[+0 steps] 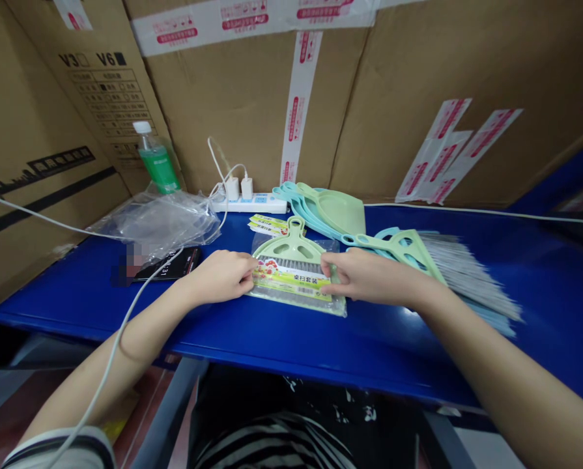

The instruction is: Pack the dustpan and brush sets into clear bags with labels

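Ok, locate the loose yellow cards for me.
In the head view, the yellow cards lie slightly left of centre, in front of the white power strip, left of the loose dustpans and behind the bagged dustpan set.

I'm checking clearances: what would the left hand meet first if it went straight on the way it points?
The bagged brush-and-dustpan set. The left hand points right, at or against its left edge; exact contact is hard to judge.

One light-green dustpan-and-brush set (295,245) lies flat in a clear bag (341,307) on the blue tabletop (271,342), handle (296,223) pointing away.
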The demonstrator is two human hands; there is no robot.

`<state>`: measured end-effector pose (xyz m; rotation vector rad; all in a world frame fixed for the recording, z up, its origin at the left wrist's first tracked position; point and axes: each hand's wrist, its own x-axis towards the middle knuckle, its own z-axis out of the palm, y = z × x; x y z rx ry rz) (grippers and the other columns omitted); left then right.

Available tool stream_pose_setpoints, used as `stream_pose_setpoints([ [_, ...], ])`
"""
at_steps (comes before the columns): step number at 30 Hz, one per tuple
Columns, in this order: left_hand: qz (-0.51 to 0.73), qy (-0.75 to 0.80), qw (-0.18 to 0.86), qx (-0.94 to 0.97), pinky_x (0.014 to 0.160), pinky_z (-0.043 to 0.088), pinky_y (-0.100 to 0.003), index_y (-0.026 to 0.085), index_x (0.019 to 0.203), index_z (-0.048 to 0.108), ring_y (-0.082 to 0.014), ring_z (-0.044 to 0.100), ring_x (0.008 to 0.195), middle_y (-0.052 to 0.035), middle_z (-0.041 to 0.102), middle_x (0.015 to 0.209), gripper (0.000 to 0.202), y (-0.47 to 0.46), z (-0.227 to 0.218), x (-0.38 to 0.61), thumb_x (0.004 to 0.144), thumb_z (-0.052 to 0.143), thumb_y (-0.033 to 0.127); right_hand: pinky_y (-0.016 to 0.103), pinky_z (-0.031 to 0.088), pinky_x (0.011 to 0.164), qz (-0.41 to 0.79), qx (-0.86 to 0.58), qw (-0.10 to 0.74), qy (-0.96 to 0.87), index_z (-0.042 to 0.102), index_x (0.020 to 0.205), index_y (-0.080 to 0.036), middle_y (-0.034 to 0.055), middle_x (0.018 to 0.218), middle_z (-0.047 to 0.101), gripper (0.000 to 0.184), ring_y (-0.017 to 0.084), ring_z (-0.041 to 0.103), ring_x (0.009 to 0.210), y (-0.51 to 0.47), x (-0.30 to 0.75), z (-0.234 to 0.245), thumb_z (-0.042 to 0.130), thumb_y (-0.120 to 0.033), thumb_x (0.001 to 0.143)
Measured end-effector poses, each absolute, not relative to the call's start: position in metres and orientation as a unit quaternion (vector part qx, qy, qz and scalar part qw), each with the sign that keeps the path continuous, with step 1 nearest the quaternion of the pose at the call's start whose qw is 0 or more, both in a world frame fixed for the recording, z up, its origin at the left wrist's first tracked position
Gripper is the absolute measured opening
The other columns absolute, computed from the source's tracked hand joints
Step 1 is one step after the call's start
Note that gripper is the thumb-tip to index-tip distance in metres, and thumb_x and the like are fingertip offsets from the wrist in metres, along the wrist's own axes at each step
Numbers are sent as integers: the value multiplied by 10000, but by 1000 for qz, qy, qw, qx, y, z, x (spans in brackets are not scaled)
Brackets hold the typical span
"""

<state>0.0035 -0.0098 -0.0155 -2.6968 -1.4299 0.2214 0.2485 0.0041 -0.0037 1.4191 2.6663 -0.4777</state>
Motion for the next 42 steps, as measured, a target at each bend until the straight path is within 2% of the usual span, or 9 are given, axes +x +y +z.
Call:
stream_pose_setpoints([
  [10,73,-462,45,-883,536,314,-283,198,663,460,-169,558,600,-13,581,686,169,-9,-15,3,823,416,168,286,315,533,-136,465,40,874,464,754,-221,8,612,566,144,174,539,592,3,248,-5,523,-342,806],
  [17,77,-463,53,-881,539,341,-276,192,703,519,-173,583,617,-16,602,707,171,-10,-15,3,843,423,171,280,285,516,-125,479,46,868,446,750,-223,-1,586,549,250,172,517,562,3,246,-6,547,-439,826],
  [21,79,-464,57,-881,539,345,-273,190,711,537,-170,584,616,-14,600,707,179,-10,-16,4,845,420,173,277,272,513,-99,488,56,866,438,750,-226,-4,571,531,249,183,516,583,2,244,-7,593,-413,807],
  [42,78,-465,59,-880,561,404,-259,183,760,576,-168,597,619,-26,617,727,189,-10,-18,4,853,412,185,272,275,505,-106,462,46,879,443,750,-224,-18,553,505,208,165,499,541,4,249,-10,562,-383,813],
])
